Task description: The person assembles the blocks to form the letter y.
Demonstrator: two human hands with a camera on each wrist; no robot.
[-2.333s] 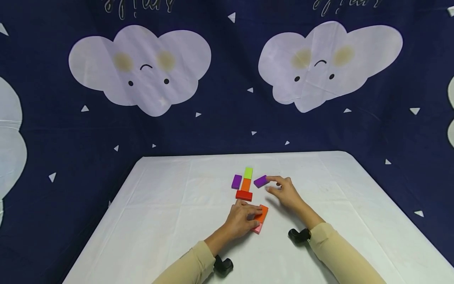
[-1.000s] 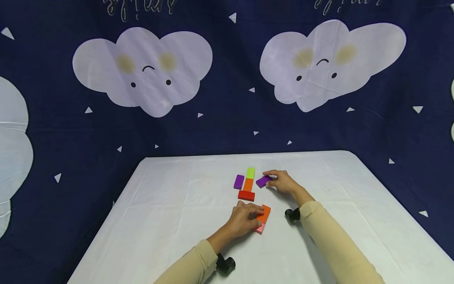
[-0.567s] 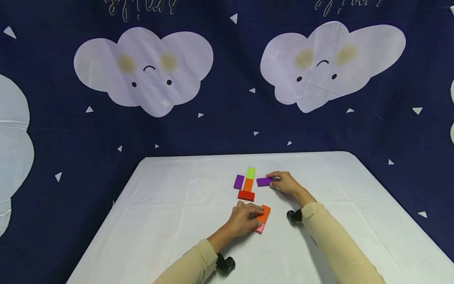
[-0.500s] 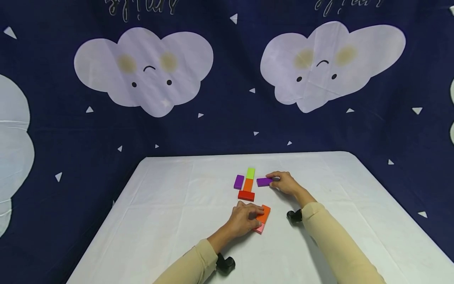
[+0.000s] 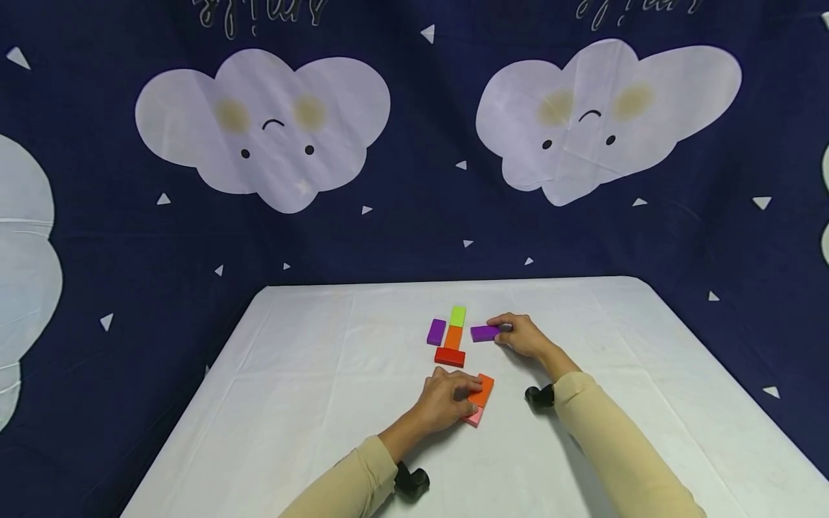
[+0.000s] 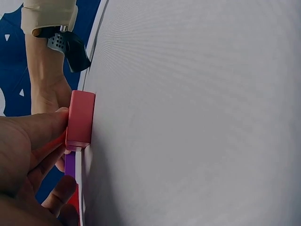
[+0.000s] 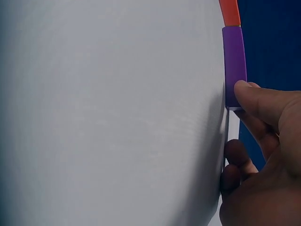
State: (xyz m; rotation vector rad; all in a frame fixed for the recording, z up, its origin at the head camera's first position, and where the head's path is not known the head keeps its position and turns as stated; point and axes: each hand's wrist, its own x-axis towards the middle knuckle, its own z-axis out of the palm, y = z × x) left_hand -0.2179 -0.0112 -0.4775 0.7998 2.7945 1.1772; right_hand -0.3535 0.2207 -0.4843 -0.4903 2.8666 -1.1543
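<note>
In the head view, my right hand (image 5: pixel 526 338) pinches the right end of a purple block (image 5: pixel 483 333), lying crosswise. The right wrist view has the thumb (image 7: pixel 254 98) against this purple block (image 7: pixel 234 66). Nearer to me, my left hand (image 5: pixel 440 401) bends over an orange block (image 5: pixel 483 388) and a pink block (image 5: pixel 476 417) set end to end, index finger at the orange one, thumb at the pink one. The pink block (image 6: pixel 81 118) stands large in the left wrist view. Part of both blocks is hidden under the hand.
Left of the right hand, a lime block (image 5: pixel 458 316) and an orange block (image 5: pixel 452 337) form a column, with a red block (image 5: pixel 450 357) across its near end. Another purple block (image 5: pixel 436 332) lies left of them. A blue cloud-print cloth (image 5: pixel 414 237) hangs behind the white table (image 5: pixel 291 403).
The right hand has taken hold of the purple block and turned it from slanted to crosswise, then shifted slightly right. The left hand stays on its two blocks.
</note>
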